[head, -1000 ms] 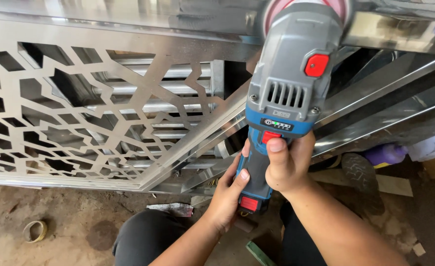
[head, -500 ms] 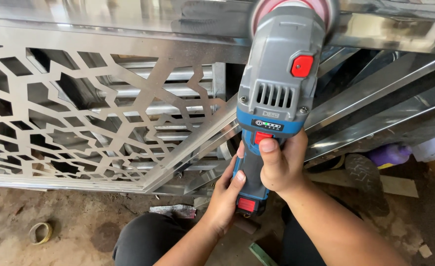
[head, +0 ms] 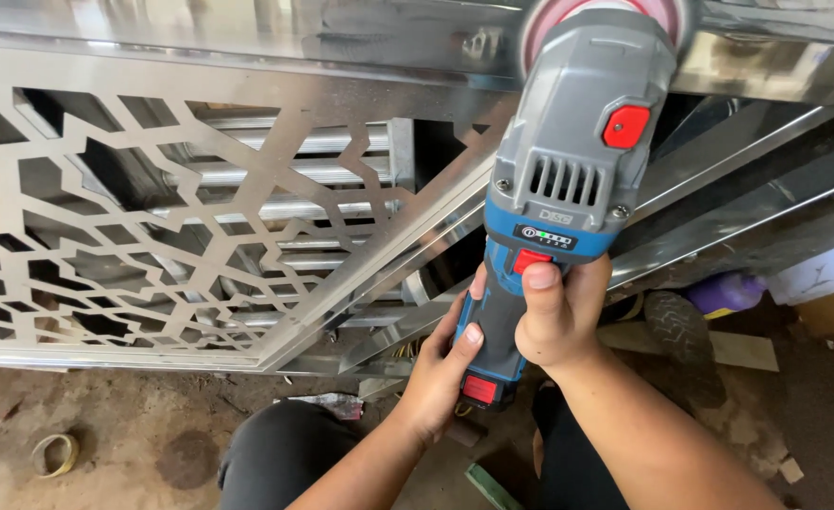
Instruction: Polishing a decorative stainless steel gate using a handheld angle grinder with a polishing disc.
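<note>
Both hands are closed around the handle of a grey and blue grinder [head: 568,189]. The right hand [head: 558,316] grips the handle higher up, with its thumb lying on the red switch on the blue collar. The left hand [head: 440,378] wraps the lower end of the handle, just above the red battery clip. The grinder points away from the person, and its pink disc [head: 606,14] at the top edge of the view meets the shiny steel frame [head: 341,38] of a gate. Below that bar sits a cut-out steel panel [head: 124,236] with an angular pattern, and a diagonal bar [head: 407,255] runs down to the left beside the tool.

To do this step well, I think the disc should lie nearly flat on the bar and move along it evenly, because staying in one place could mark or discolour the polished steel. The lower hand should steer and the upper one should press only lightly. The contact point is partly cut off by the view, so how the disc sits cannot be judged exactly. The knees [head: 285,453] are near under the tool, so the grip must stay firm.
</note>
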